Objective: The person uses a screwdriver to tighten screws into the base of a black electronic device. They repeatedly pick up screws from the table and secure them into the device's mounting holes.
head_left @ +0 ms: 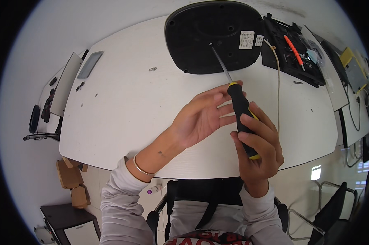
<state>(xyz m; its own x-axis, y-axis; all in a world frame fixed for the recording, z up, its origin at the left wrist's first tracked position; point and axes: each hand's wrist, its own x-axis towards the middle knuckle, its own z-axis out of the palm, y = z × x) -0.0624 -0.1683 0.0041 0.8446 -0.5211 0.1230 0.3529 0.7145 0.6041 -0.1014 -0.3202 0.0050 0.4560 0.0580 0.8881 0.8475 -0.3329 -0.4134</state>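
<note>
My right hand (260, 141) is wrapped round the black and yellow handle of a screwdriver (238, 102). The metal shaft slants up and to the left, and its tip meets a small screw or hole on a black rounded plastic housing (196, 49). Several round recesses and two white labels show on that housing. My left hand (205, 110) is beside the handle, palm turned up and fingers apart; its fingertips pass behind the upper handle, so whether they touch it is hidden.
A pale cable (279, 81) runs from the housing down the white table (143, 118). At the right lies an open black tool case (274, 45) with an orange spiral-shaped tool (294, 51). A grey flat panel (90, 64) lies at the far left. Cardboard boxes (72, 175) are on the floor.
</note>
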